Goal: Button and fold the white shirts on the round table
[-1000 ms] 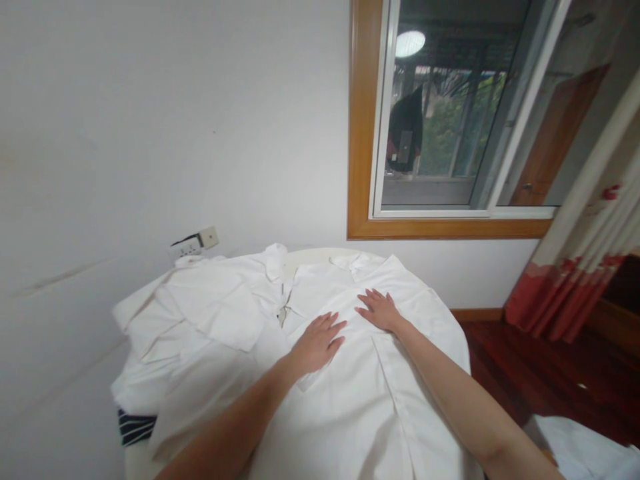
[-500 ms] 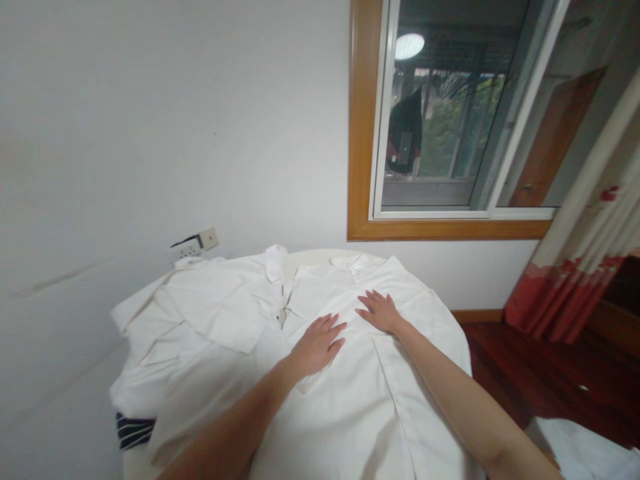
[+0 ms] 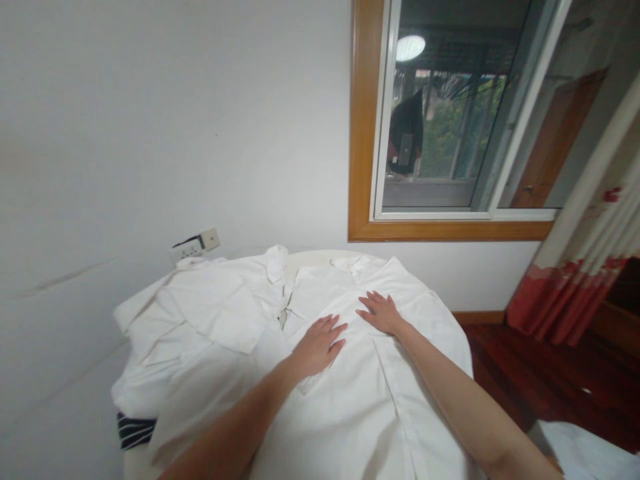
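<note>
A white garment (image 3: 345, 407) with a collar at its far end, seemingly a shirt or coat, lies spread over a round white table (image 3: 313, 258). My left hand (image 3: 320, 345) rests flat on its left part, fingers apart. On the upper right part lies my right hand (image 3: 380, 312), palm down with the fingers spread. Neither hand grips the cloth. A long crease runs down the fabric below the right hand. To the left of my left hand sits a rumpled pile of white clothes (image 3: 210, 307).
Dark striped cloth (image 3: 135, 431) pokes out under the pile. A power socket (image 3: 187, 250) is on the wall behind it. The wood-framed window (image 3: 365, 230) is beyond the table, with a curtain (image 3: 545, 287) to its right. Something white (image 3: 580, 450) sits at lower right.
Both hands stay in place on the white garment. Only the camera view has shifted very slightly.
</note>
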A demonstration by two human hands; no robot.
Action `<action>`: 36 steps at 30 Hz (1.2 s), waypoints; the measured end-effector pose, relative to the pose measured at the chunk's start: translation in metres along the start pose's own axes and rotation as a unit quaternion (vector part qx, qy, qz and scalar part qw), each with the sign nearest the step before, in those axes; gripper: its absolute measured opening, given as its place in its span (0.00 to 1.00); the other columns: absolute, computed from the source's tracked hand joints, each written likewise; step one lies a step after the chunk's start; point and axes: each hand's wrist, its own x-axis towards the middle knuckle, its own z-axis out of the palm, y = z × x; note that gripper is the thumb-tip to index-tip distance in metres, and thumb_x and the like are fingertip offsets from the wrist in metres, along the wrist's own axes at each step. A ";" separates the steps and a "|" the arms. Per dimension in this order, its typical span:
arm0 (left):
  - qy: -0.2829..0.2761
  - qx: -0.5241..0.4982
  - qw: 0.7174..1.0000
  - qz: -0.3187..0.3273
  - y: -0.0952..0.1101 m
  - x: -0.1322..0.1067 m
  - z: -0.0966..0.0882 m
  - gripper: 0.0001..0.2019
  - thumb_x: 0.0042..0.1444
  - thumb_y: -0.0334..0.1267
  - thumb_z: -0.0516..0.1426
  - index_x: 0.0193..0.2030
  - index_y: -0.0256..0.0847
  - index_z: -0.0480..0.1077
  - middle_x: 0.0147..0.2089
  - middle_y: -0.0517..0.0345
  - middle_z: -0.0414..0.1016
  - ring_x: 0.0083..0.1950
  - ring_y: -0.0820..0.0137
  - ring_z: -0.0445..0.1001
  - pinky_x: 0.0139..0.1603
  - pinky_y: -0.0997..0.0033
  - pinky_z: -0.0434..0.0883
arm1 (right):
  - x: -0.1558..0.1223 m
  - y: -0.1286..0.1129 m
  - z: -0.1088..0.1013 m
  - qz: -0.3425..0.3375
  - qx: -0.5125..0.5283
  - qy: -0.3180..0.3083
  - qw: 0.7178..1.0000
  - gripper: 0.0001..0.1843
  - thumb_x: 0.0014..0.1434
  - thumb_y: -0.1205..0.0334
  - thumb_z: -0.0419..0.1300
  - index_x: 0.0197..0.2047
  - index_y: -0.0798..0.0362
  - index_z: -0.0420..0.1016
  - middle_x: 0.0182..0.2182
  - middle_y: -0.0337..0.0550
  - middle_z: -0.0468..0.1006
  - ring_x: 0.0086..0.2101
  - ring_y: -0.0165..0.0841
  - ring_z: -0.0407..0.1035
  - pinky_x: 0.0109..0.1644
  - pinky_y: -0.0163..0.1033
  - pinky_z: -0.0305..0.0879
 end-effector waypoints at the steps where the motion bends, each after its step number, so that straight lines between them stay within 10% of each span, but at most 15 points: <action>1: 0.003 -0.001 1.000 0.000 0.000 0.000 0.000 0.22 0.65 0.46 0.46 0.63 0.46 0.63 0.66 0.49 0.60 0.67 0.59 0.59 0.66 0.50 0.59 | 0.000 0.000 0.000 0.000 -0.001 -0.002 1.000 0.36 0.62 0.35 0.40 0.67 0.43 0.56 0.68 0.43 0.50 0.67 0.41 0.39 0.66 0.58 0.31; 36: -0.007 0.013 1.000 0.002 0.001 0.001 -0.001 0.21 0.65 0.47 0.45 0.63 0.47 0.63 0.66 0.50 0.61 0.67 0.59 0.59 0.65 0.52 0.60 | 0.001 0.002 0.002 -0.001 0.005 0.001 1.000 0.35 0.62 0.35 0.41 0.66 0.43 0.56 0.68 0.44 0.50 0.67 0.41 0.39 0.66 0.58 0.32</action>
